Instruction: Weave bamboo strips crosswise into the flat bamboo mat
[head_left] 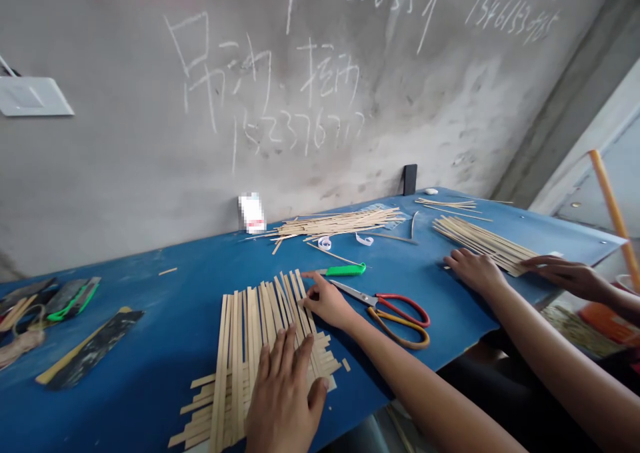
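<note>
A partly woven mat of pale bamboo strips (240, 346) lies on the blue table (165, 320) in front of me. My left hand (281, 400) rests flat on its near right part, fingers stretched out and spread. At the mat's upper right edge, my right hand (327, 301) has its fingers curled and pinched on the end of an upright strip, the index finger lying along the strip tops.
Red-and-yellow-handled scissors (395, 310) and a green-handled knife (345, 270) lie just right of my right hand. Loose strips (340, 224) are piled by the chalk-marked wall. Another person's two hands (475, 271) rest on a strip bundle (485, 241) at the right. Dark tools (90, 350) lie left.
</note>
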`<state>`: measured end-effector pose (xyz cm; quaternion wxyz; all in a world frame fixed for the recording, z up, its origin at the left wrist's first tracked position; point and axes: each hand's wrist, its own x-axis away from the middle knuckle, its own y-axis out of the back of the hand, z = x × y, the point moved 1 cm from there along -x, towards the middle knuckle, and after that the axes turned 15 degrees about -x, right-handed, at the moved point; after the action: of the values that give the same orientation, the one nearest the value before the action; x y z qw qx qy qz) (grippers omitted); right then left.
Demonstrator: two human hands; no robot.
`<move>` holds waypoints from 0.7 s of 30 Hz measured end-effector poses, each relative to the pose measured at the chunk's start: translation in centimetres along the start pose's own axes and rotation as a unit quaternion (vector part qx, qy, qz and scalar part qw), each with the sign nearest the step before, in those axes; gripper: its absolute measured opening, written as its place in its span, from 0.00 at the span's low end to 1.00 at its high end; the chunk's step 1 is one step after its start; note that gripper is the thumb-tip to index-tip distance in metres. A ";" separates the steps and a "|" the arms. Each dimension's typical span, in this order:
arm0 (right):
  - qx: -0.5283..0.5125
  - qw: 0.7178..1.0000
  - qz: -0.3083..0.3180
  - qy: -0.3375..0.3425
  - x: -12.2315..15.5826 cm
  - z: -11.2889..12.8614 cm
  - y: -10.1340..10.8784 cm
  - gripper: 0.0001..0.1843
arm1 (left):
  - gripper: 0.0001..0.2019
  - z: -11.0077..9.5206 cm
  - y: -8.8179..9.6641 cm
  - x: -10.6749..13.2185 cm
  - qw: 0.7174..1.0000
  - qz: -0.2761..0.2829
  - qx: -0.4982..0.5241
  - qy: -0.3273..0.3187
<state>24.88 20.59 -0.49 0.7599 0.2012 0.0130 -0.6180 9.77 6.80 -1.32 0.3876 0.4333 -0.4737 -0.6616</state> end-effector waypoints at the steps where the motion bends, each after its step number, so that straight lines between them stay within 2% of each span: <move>1: -0.009 1.000 0.000 -0.005 -0.1 -0.1 0.0 0.34 | 0.27 0.0 0.0 0.0 1.000 -0.002 0.001 0.001; 5: -0.030 0.999 0.001 -0.012 -0.4 -0.4 0.4 0.39 | 0.27 0.0 0.0 -0.2 1.000 -0.003 0.000 0.005; 10: -0.023 1.000 0.012 0.007 -0.5 0.1 0.7 0.39 | 0.27 0.2 -0.5 -0.3 1.000 -0.018 -0.017 -0.004; 14: 0.010 0.999 0.024 0.041 -0.3 0.7 1.0 0.31 | 0.26 0.3 -1.3 -0.2 0.996 -0.075 -0.040 -0.014; 18: 0.078 0.993 0.037 0.079 -0.1 1.0 1.3 0.14 | 0.26 0.4 -2.4 -0.1 0.985 -0.160 -0.067 -0.013; 21: 0.123 0.988 0.027 0.086 0.0 1.2 1.3 0.06 | 0.28 0.6 -3.0 -0.2 0.976 -0.201 -0.086 -0.013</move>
<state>25.85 20.42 0.96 0.7418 0.3460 -0.0034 -0.5744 8.98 7.90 -4.09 0.2763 0.4759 -0.3235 -0.7698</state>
